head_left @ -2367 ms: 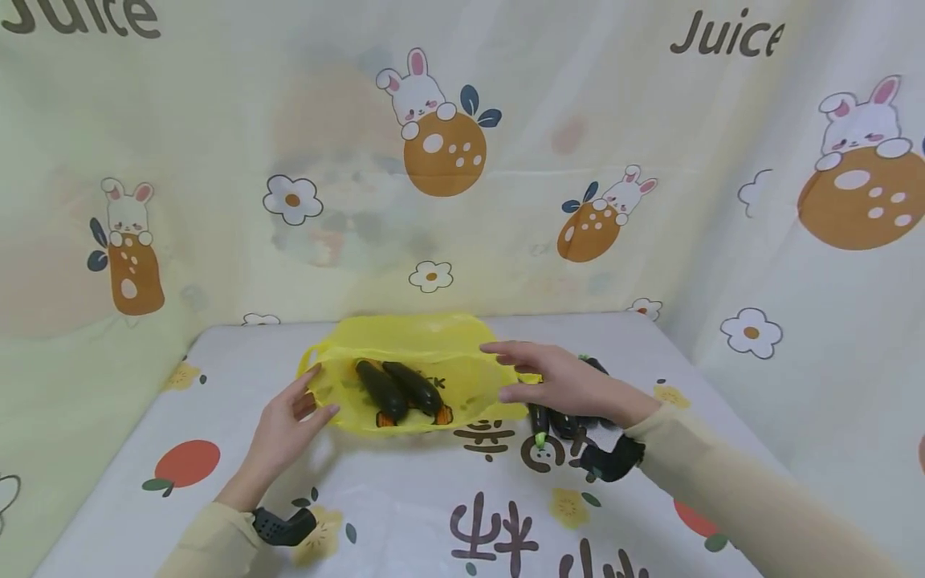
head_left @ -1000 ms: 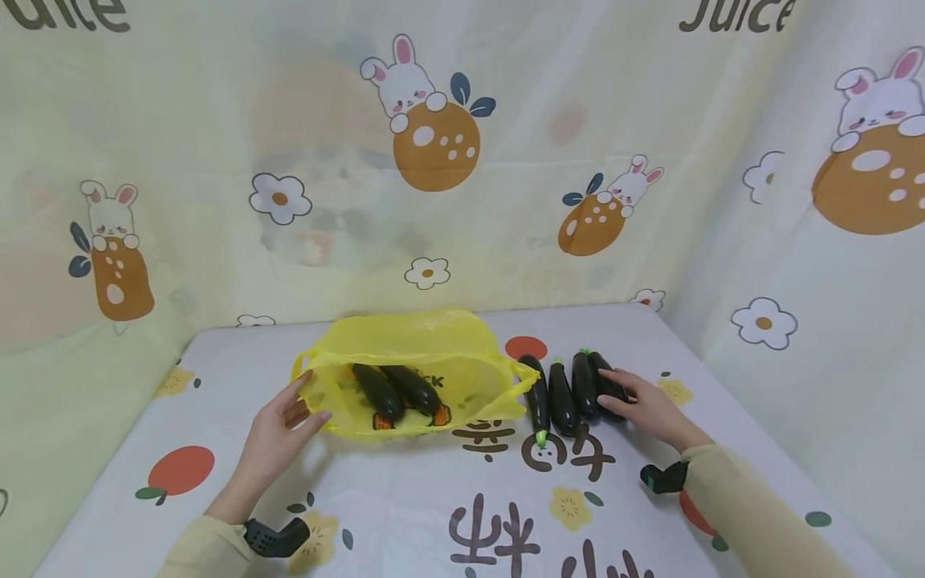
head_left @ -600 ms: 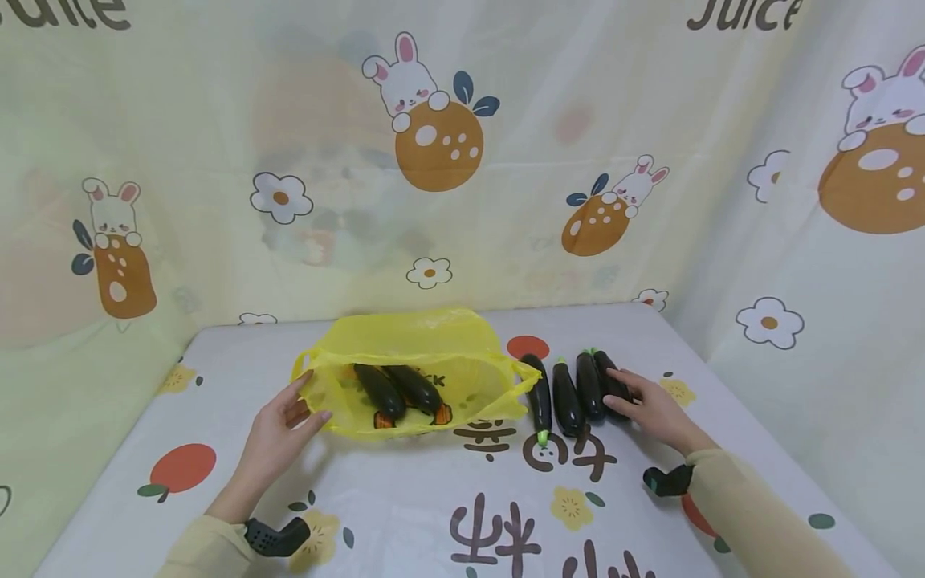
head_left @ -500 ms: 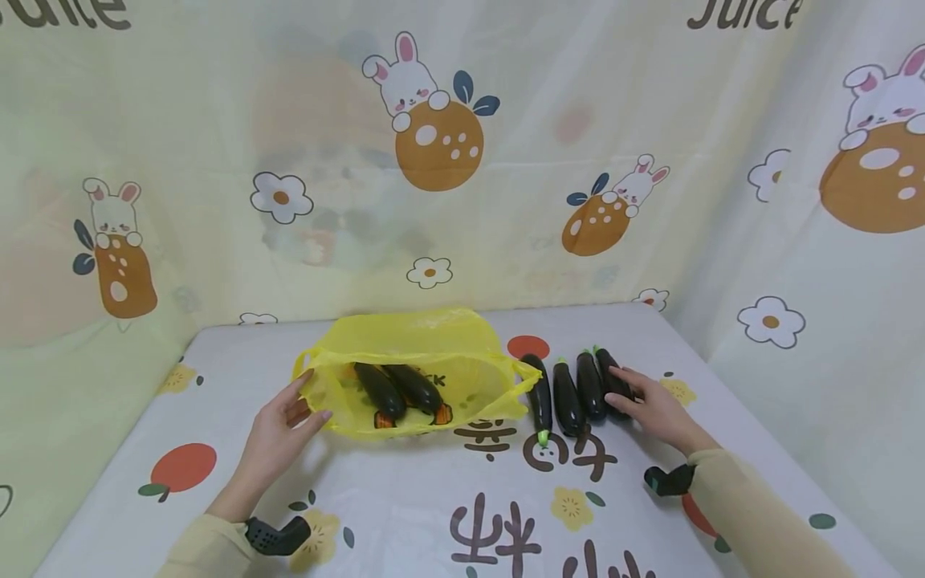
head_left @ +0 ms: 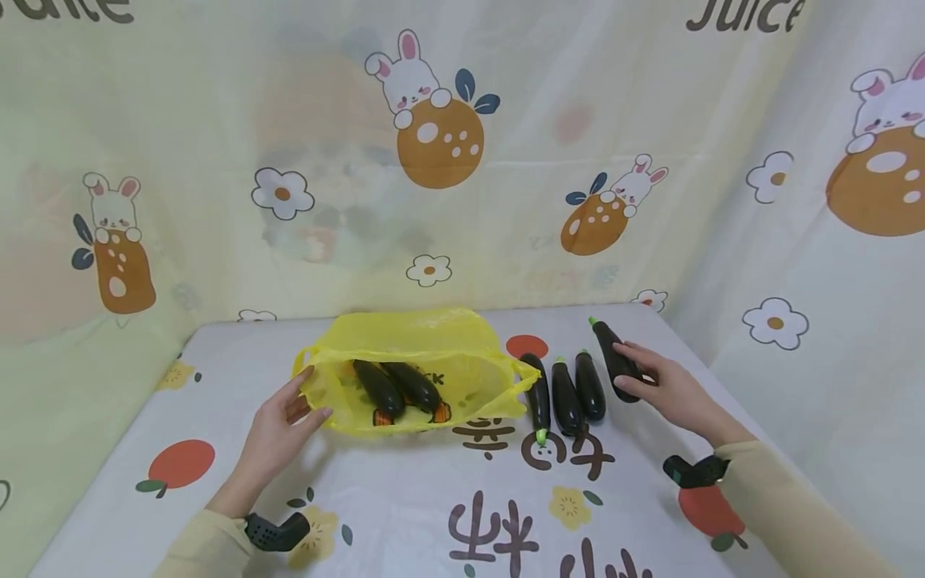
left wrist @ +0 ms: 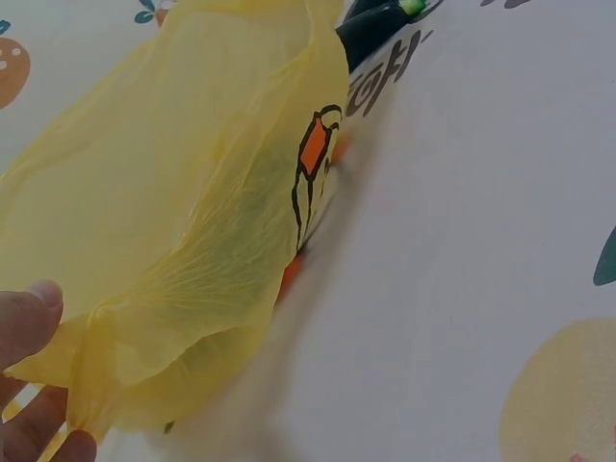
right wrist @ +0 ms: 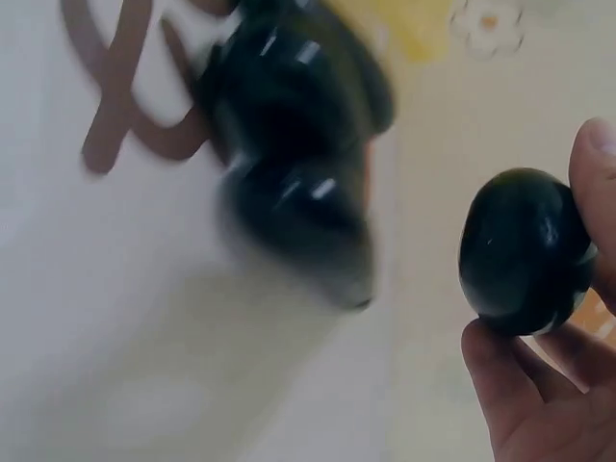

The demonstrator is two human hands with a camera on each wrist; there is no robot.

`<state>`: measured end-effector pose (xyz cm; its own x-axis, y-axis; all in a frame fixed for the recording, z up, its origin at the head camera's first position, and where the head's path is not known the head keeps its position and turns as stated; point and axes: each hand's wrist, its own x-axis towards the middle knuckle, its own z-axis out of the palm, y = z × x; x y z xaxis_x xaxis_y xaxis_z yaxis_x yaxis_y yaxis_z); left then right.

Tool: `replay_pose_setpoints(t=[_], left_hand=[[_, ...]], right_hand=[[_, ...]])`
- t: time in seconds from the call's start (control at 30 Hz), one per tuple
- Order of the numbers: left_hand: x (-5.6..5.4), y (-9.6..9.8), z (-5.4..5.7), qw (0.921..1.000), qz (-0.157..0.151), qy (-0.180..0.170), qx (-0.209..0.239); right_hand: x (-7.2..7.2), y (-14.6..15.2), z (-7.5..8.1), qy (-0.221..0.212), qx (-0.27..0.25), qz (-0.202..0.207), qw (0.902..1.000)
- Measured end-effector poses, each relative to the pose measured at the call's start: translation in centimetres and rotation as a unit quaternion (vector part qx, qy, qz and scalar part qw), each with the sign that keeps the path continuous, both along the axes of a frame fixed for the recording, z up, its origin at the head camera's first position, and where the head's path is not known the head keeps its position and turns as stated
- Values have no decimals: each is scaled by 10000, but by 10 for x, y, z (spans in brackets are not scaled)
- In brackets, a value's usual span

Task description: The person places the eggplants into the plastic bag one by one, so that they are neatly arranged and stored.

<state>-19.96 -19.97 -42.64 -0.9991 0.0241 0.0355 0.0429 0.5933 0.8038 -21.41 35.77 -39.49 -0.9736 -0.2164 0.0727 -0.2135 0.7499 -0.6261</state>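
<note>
My right hand (head_left: 672,389) grips a dark eggplant (head_left: 613,349) by its thick lower part, lifted off the table with its green stem end pointing away. Seen end-on in the right wrist view, the same eggplant (right wrist: 525,252) sits between thumb and fingers. At the left, my left hand (head_left: 278,429) holds the edge of a yellow plastic bag (head_left: 477,385); in the left wrist view, thumb and fingers lie around the bag's gathered handle (left wrist: 91,371). The bag lies on its side, its mouth toward me. Two eggplants (head_left: 412,387) show inside it.
Three more eggplants (head_left: 566,399) lie side by side on the table right of the bag, the leftmost touching or just under the bag's right handle (head_left: 526,376). A printed white cloth (head_left: 390,498) covers the table. Patterned curtains (head_left: 347,233) stand behind and at the sides.
My right hand went from beside the bag to the rightmost eggplant, took hold of it and raised it up and to the right, away from the others. My left hand stays at the bag.
</note>
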Motion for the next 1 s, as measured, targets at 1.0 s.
replay_pose_setpoints(t=[1.0], left_hand=[[2, 1, 4, 9997, -40, 224, 127]], right_hand=[[6, -180, 48, -722, 911, 2586, 9590]])
